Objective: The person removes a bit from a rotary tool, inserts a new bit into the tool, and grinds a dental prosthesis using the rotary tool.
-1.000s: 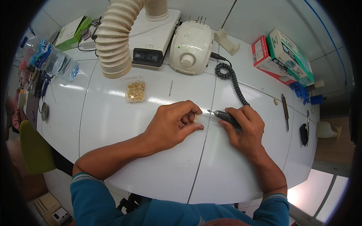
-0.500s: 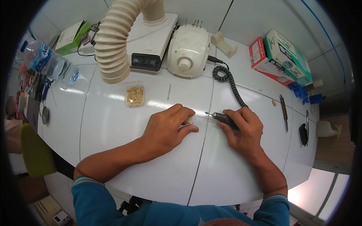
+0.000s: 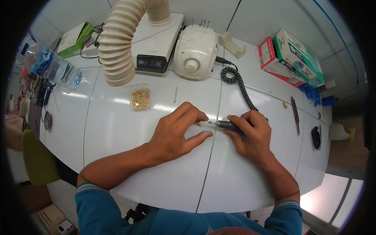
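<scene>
My right hand (image 3: 253, 132) is closed around a dark rotary handpiece (image 3: 227, 125), held like a pen. Its slim metal bur (image 3: 212, 122) points left, close to the fingertips of my left hand (image 3: 176, 131). The left thumb and index finger stand apart, with a gap between them. A small yellowish piece (image 3: 199, 124) shows beside the left fingers; whether a hidden finger touches it I cannot tell. From the handpiece a coiled black cord (image 3: 244, 94) runs back to a cream control unit (image 3: 195, 53) with a round knob and a lit green light.
A clear box of tooth-coloured pieces (image 3: 140, 98) sits beyond my left hand, near a thin metal rod (image 3: 176, 94). Above it hangs a ribbed hose (image 3: 116, 47). A water bottle (image 3: 53, 65) lies left; cartons (image 3: 291, 58) and a brown pen-like tool (image 3: 295, 116) are right.
My left thumb and index finger have spread apart, and less of the small piece shows. The handpiece has shifted slightly left, bringing its bur nearer the left fingertips.
</scene>
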Available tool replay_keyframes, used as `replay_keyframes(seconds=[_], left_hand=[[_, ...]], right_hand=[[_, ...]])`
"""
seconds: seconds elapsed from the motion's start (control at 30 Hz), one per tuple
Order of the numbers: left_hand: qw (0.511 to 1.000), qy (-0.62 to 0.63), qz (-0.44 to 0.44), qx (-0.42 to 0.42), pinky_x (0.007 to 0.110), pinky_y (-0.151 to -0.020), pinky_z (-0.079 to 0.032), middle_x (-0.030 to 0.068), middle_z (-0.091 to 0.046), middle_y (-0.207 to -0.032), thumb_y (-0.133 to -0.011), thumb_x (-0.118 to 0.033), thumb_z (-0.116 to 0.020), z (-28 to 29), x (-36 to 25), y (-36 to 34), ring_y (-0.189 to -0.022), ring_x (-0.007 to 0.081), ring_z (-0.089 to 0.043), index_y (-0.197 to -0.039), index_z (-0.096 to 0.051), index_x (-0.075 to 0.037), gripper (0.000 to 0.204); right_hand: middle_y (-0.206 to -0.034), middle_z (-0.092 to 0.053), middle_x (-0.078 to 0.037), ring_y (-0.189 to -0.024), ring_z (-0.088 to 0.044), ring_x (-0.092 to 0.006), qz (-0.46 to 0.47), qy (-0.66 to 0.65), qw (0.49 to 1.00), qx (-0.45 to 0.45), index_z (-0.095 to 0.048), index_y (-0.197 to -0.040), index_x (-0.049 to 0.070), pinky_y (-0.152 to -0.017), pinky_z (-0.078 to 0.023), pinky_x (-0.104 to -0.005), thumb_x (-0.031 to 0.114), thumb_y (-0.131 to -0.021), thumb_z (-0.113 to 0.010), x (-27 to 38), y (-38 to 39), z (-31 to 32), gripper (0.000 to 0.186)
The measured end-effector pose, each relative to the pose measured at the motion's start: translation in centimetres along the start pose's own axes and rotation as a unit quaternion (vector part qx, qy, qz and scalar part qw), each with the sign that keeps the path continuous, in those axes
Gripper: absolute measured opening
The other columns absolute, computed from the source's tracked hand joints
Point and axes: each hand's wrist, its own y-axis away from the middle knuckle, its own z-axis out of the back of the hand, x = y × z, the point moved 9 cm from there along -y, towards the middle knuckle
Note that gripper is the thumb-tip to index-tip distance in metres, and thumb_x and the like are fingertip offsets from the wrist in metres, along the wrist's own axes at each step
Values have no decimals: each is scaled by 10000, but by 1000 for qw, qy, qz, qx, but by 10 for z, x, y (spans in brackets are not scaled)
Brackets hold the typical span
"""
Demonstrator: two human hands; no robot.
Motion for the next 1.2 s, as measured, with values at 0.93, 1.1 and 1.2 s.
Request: replay_keyframes(seconds=[0.93,1.1,1.2], left_hand=[[999,50,-2,3,330,-607,-475,78,-722,-976,-936,-39,-892,0,0,-2,-701,165,-600,-1043,-781,-31,154],[999,52,-1,-1,327,-608,-468,74,-716,-968,-931,-36,-895,1,0,-1,-695,158,-587,-1039,-784,-30,155],[999,53,1,-3,325,-609,-465,73,-713,-969,-931,-33,-895,1,1,-1,-694,154,-584,-1037,-783,-30,154]], right_hand=[[-945,-612,-33,-802,-580,-215,27,1,1000,10,-853,-1164,146,-724,-403,-394,182,-757,-995,4,1,-4,433],[-946,-614,-36,-803,-582,-215,27,-1,1000,12,-852,-1166,139,-724,-407,-394,185,-760,-994,5,0,-4,433],[-946,-615,-37,-805,-584,-218,26,-1,1000,13,-850,-1167,137,-724,-409,-394,193,-763,-994,5,0,-4,432]])
